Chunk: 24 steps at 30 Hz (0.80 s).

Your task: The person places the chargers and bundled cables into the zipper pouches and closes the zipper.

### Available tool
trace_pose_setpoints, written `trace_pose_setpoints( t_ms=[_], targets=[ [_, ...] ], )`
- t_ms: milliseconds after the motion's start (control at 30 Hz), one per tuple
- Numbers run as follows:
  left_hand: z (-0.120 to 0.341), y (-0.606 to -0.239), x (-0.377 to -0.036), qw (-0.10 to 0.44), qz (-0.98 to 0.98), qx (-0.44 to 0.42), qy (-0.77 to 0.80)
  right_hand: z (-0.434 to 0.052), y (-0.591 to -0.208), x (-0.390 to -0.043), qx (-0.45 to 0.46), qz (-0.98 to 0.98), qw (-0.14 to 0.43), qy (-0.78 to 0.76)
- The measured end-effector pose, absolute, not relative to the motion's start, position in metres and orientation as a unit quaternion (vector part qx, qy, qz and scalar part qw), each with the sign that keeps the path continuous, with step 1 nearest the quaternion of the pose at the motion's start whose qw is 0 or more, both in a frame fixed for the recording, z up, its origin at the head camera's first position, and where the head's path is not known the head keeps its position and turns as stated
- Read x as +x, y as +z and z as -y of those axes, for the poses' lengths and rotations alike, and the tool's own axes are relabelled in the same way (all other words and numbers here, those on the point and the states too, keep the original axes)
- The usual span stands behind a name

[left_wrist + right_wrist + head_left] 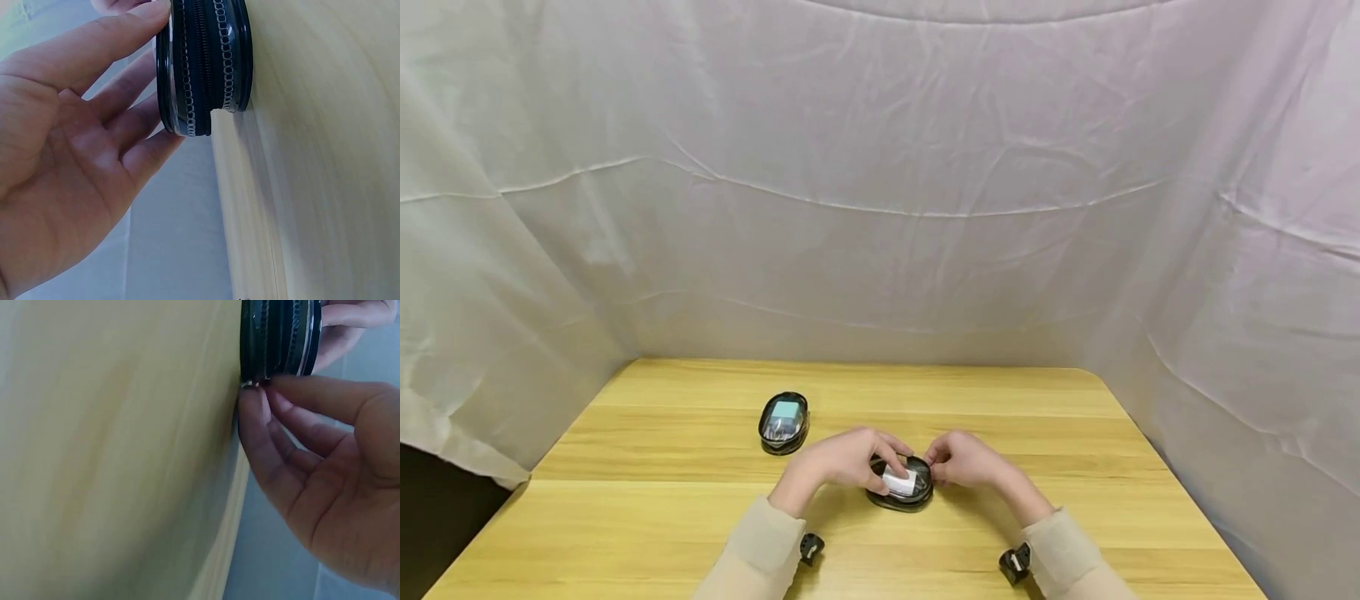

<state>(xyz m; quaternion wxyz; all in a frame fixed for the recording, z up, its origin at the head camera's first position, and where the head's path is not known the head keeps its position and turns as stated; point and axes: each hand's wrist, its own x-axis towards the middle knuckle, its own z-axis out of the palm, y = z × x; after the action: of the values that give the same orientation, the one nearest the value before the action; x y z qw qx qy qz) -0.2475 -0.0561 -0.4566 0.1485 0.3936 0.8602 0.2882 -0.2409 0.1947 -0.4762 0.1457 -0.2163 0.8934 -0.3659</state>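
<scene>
Near the front middle of the pale wooden table [1075, 467] sits a small black oval zippered case with a clear lid [901, 485], a white item showing inside, steadied from its left side by the left hand [842, 461], whose fingers lie nearly straight against lid and rim rather than curled round it. Pinched between thumb and fingertip of the right hand [964, 460], at the case's base against the table, is what looks like the small metal zip pull [253, 383]. Judging by the zip teeth, which seem closed along the visible side with only a small gap near the table, the zip work is either barely begun or nearly finished, and which cannot be told; untouched further back to the left lies a second black oval case holding a pale blue item [784, 422].
</scene>
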Motion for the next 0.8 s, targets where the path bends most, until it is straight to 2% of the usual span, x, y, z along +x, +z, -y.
trace_pose_setpoints(
  t_ms=[167,367,800],
  targets=[
    [0.056,-0.457,-0.247,0.153,-0.859,0.391,0.293,-0.201,-0.471,-0.242,-0.227,-0.877,0.186,-0.381],
    [0.056,-0.457,-0.247,0.155,-0.858,0.389,0.297,-0.204,-0.471,-0.248,-0.264,-0.861,0.205,-0.384],
    [0.055,-0.455,-0.246,0.15,-0.86,0.39,0.292,-0.198,-0.48,-0.253,-0.255,-0.88,0.162,-0.367]
  ],
)
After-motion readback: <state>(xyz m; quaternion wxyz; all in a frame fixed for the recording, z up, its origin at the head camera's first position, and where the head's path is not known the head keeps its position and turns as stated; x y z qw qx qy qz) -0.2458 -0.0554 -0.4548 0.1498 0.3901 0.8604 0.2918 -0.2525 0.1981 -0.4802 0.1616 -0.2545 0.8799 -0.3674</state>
